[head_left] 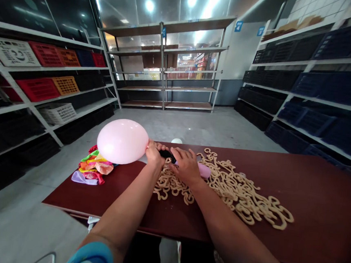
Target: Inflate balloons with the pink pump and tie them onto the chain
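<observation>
A blown-up pink balloon (122,141) sticks out to the left of my left hand (155,153). The fingers of that hand are closed round its neck. My right hand (187,165) wraps over a balloon pump (204,171), whose pinkish-purple end shows to the right of the palm. A black part of it shows between my two hands, and the join with the balloon is hidden by my fingers. Below and right of my hands lies a heap of beige curved hook-like pieces (234,190). Left of them is a pile of limp, colourful balloons (94,167).
Everything rests on a dark red table (317,201). A small pale round object (176,140) shows at its far edge. Shelves with red crates (38,88) stand on the left, dark blue crates (311,119) on the right, and a metal rack (165,65) beyond.
</observation>
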Demonstrator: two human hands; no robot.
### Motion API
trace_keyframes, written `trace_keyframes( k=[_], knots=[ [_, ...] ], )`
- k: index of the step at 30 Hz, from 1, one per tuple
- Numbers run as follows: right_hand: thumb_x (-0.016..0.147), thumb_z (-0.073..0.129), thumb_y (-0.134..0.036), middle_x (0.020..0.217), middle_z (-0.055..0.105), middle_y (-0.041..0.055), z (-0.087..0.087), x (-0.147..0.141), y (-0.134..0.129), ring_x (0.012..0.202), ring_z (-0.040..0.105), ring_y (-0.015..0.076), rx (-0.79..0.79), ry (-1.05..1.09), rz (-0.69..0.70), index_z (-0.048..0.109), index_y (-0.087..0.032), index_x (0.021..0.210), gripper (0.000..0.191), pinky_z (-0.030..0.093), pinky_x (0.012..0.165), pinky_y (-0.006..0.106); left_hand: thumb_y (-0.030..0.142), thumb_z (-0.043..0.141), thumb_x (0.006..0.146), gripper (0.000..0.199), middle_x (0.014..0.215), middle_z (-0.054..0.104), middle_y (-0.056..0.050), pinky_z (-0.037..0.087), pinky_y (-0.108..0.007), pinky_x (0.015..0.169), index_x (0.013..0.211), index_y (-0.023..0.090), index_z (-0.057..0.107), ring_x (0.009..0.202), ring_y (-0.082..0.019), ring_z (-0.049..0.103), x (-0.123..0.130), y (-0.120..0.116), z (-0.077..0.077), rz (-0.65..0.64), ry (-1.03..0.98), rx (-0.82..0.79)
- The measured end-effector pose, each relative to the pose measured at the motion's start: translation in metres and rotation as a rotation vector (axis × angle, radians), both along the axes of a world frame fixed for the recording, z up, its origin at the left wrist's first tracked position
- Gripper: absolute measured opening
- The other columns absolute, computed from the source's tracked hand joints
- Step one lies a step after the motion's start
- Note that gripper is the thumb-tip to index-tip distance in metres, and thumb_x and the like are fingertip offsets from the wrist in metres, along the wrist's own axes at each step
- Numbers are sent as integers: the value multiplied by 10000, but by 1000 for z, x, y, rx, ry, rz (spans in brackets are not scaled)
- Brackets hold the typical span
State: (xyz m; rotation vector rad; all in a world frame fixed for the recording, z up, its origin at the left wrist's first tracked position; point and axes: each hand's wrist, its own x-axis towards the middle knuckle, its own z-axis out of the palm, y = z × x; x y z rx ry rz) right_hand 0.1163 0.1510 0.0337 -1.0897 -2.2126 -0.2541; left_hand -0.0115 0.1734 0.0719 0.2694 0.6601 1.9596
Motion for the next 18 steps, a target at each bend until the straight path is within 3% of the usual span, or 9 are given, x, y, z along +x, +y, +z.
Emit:
trace_keyframes(
  k=[4, 7, 10, 14, 16, 18],
  knots=[
    [847, 504, -361, 1171, 566, 76, 2, 1, -3, 1017, 491, 235, -52, -79, -41, 538, -230, 1160, 341, 293, 893, 372, 317, 458, 845, 400, 445, 272, 58, 414, -279, 493, 553, 191, 215, 400, -96, 386, 4, 1, -9, -69, -26, -14],
    [852, 496, -367, 1137, 570, 72, 5, 1, -6, 976, 497, 236, -59, -121, -91, 545, -234, 1126, 309, 314, 833, 360, 294, 478, 826, 381, 445, 310, 52, 450, -303, 535, 553, 191, 234, 423, -109, 432, -10, 5, -11, -100, -4, -32],
    [848, 506, -368, 1116, 569, 82, 9, 1, -9, 966, 501, 240, -82, -154, -164, 541, -231, 1111, 299, 317, 823, 363, 274, 428, 841, 331, 460, 380, 35, 474, -312, 568, 554, 192, 284, 466, -125, 499, -36, 12, -13, 6, 70, -91],
    [825, 544, -317, 1048, 576, 130, 10, 8, -5, 954, 526, 268, -201, -153, -403, 556, -185, 1059, 268, 324, 821, 397, 337, 437, 853, 367, 447, 374, 41, 432, -251, 471, 544, 195, 299, 409, -104, 452, -65, 18, -28, 203, 314, -231],
    [819, 544, -267, 1022, 582, 172, 6, 15, 1, 948, 542, 295, -291, -139, -524, 573, -148, 1029, 243, 328, 812, 424, 316, 527, 811, 404, 420, 304, 68, 371, -210, 414, 531, 200, 262, 357, -76, 354, -68, 17, -40, 201, 415, -225],
    [811, 534, -219, 1010, 590, 214, 2, 22, 7, 954, 547, 324, -358, -134, -584, 592, -113, 1007, 230, 332, 799, 442, 206, 613, 739, 388, 427, 330, 64, 395, -204, 447, 519, 196, 294, 387, -77, 380, -66, 13, -50, 119, 397, -180]
  ],
)
